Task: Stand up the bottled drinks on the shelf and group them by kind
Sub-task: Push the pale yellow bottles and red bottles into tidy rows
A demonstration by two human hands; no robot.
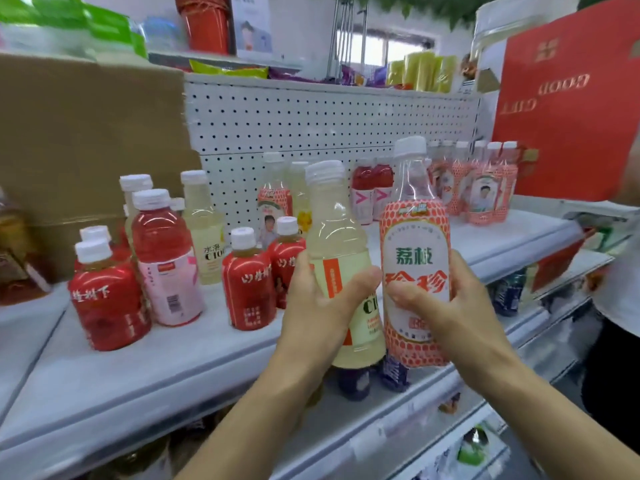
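Note:
My left hand [320, 299] grips a pale yellow lemon drink bottle [337, 233] upright above the front of the white shelf [166, 372]. Beside it, my right hand [440, 303] grips a lychee soda bottle [414, 244] with an orange-patterned label. The two held bottles almost touch. On the shelf stand short red tea bottles [247, 282], a pink drink bottle [162, 258], another lemon bottle [202, 230] and, at the back right, several lychee bottles [485, 188] in a group. Two red-capped pink-label bottles [372, 192] stand by the pegboard.
A large cardboard box [86, 140] fills the left back. A red gift bag [568, 109] hangs at the right, beside another person's white sleeve [620, 289]. Snack packs lie on the upper shelf [311, 81]. Dark bottles [394, 372] stand on the lower shelf.

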